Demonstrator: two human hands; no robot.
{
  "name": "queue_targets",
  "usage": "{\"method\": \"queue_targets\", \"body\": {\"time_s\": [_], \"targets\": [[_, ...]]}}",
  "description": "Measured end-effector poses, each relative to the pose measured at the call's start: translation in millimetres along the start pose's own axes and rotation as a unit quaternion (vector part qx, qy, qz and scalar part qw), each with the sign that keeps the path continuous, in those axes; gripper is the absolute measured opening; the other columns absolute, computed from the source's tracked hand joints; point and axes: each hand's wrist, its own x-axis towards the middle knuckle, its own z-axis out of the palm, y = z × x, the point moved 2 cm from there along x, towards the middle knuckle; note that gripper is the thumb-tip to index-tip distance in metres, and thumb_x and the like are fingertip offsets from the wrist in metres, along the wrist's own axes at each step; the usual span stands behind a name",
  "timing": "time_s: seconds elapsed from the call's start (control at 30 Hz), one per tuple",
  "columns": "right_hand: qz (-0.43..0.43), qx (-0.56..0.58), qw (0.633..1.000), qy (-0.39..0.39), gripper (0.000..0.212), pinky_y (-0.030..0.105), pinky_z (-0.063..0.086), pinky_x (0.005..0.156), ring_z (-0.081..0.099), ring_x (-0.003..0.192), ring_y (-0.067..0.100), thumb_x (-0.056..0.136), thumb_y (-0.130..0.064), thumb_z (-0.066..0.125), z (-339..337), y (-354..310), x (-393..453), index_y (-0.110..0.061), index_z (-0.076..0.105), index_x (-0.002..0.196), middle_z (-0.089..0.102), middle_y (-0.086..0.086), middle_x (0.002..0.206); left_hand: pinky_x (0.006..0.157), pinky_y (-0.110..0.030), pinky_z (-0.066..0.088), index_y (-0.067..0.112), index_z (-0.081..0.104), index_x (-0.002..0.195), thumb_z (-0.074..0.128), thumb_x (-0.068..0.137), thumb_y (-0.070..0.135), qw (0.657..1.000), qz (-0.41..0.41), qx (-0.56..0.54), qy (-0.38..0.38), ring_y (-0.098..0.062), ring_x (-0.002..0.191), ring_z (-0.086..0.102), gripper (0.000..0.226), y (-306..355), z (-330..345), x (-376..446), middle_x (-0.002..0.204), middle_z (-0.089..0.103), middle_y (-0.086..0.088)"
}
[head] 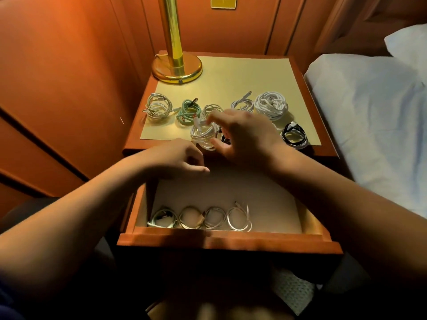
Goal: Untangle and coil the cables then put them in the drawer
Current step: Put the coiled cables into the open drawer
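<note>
**Four coils in the drawer, one in your fingers**

Closest to you is the open drawer (309, 227), pulled out toward your lap, with four coiled cables (198, 218) lined up along its front edge, all on the left half. Above it, your left hand (179, 158) hangs over the back of the drawer, fingers loosely curled and holding nothing. Your right hand (242, 137) is up at the front edge of the tabletop (242, 72), fingers and thumb pinching a white coil (203, 135).

The rest sit on the tabletop: a white coil on the far left (158, 107), a teal one (188, 110) just beside it, two more whitish coils behind your right hand, a fat white bundle (271, 105) on the right, and a black-and-white coil (295, 135) near the front right corner. The brass lamp base (176, 68) sits in the back left corner, and the bed (369, 116) is on your right.
</note>
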Motion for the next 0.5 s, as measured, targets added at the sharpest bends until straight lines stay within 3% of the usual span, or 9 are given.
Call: {"method": "queue_targets", "body": {"time_s": [0.1,0.23,0.37,0.43,0.5], "targets": [[0.026,-0.074,0.991,-0.107,0.047,0.032,0.052,0.072,0.068,0.102,0.024,0.095,-0.046,0.067,4.6,2.7,31.1,-0.036,0.059,0.14,0.071,0.001,0.119,0.065,-0.019,0.045,0.027,0.076,0.088,0.07,0.092,0.048,0.999,-0.014,-0.012,0.029,-0.002,0.075,0.062,0.022,-7.0,-16.5,-4.5,0.082,0.07,0.011],[0.046,-0.069,0.978,-0.19,0.023,0.03,0.044,0.073,0.063,0.1,0.02,0.094,-0.037,0.071,16.1,13.5,46.2,-0.036,0.071,0.117,0.07,-0.003,0.119,0.061,-0.016,0.042,0.02,0.076,0.09,0.07,0.094,0.041,0.994,-0.037,-0.016,0.103,-0.005,0.075,0.061,0.023,-12.6,-37.8,-7.5,0.082,0.069,0.01],[0.089,0.081,0.982,-0.145,0.011,0.029,0.045,0.074,0.065,0.089,0.017,0.094,-0.032,0.074,19.3,33.4,45.4,-0.033,0.074,0.105,0.066,-0.009,0.095,0.06,-0.025,0.046,0.015,0.075,0.089,0.068,0.096,0.037,0.97,-0.069,-0.016,0.233,-0.012,0.077,0.062,0.025,-21.0,-49.8,-7.0,0.083,0.069,0.002],[0.116,0.156,0.975,-0.107,0.013,0.03,0.047,0.073,0.064,0.086,0.015,0.095,-0.031,0.074,19.8,42.8,41.9,-0.027,0.074,0.108,0.067,-0.006,0.095,0.062,-0.03,0.05,0.017,0.073,0.085,0.066,0.097,0.04,0.942,-0.09,-0.007,0.324,-0.014,0.076,0.063,0.027,-28.1,-53.9,-6.2,0.082,0.069,0.002],[0.121,0.213,0.968,-0.059,0.014,0.027,0.046,0.068,0.06,0.078,0.005,0.097,-0.029,0.072,16.7,47.8,37.0,-0.024,0.074,0.11,0.067,-0.005,0.098,0.063,-0.031,0.05,0.018,0.073,0.082,0.065,0.095,0.039,0.926,-0.086,0.007,0.367,-0.016,0.072,0.063,0.026,-33.0,-55.3,-4.1,0.08,0.07,0.001]]}}
